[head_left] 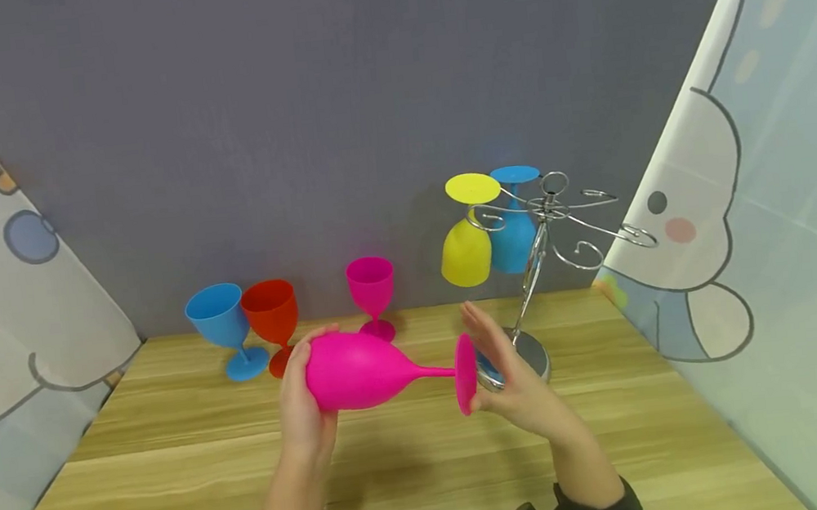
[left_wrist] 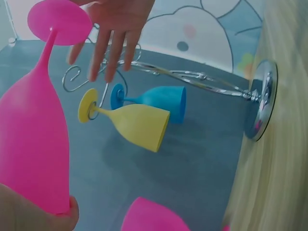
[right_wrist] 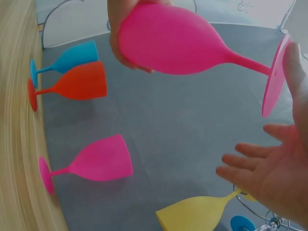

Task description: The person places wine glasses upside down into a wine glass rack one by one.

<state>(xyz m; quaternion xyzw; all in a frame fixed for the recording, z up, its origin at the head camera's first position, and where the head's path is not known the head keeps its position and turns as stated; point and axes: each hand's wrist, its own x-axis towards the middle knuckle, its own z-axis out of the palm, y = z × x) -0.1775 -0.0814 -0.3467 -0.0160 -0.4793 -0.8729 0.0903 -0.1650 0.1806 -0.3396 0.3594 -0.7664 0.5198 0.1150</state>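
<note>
Head view shows the left hand (head_left: 303,405) gripping the bowl of a tall pink plastic goblet (head_left: 368,370) held sideways at frame centre above the wooden table (head_left: 178,474), while the right hand (head_left: 512,376), fingers straight and relaxed, touches its foot. Only this view shows the chrome wire glass rack (head_left: 545,217) upright with its yellow goblet (head_left: 465,249). Right wrist view adds a red goblet (right_wrist: 77,82).

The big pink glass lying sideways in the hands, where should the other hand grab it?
By the thin stem, coming from the right. The left hand already wraps the bowl of the big pink glass, which lies sideways with its foot pointing right. The open right hand is right beside the foot, so pinching the bare stem behind it looks easiest.
</note>
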